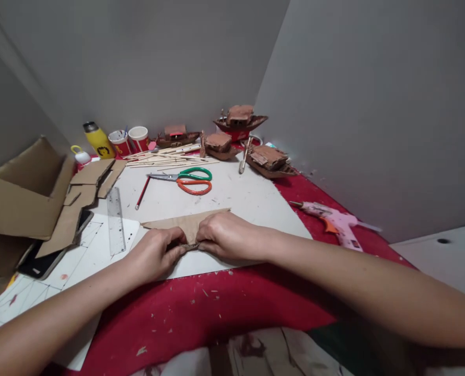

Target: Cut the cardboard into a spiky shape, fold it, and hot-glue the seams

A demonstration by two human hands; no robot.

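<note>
A flat brown piece of cardboard (pixel 191 222) lies on the white board (pixel 240 198) in front of me. My left hand (pixel 160 250) pinches its near edge between thumb and fingers. Close beside it, my right hand (pixel 220 237) grips the same edge, fingers curled over it. Between the two hands the edge looks bent or rolled up a little. Beyond the cardboard lie scissors (pixel 183 177) with one green and one orange handle, and a dark red pencil (pixel 142 193) touches their tip.
Left are a clear ruler (pixel 116 222), cardboard strips (pixel 87 190), a cardboard box (pixel 21 209) and a drawn sheet (pixel 40 297). Thin sticks (pixel 170 156), paper cups (pixel 139 138), a yellow bottle (pixel 98 140) and several model boats (pixel 269 159) stand behind. A pink glue gun (pixel 334 222) rests right.
</note>
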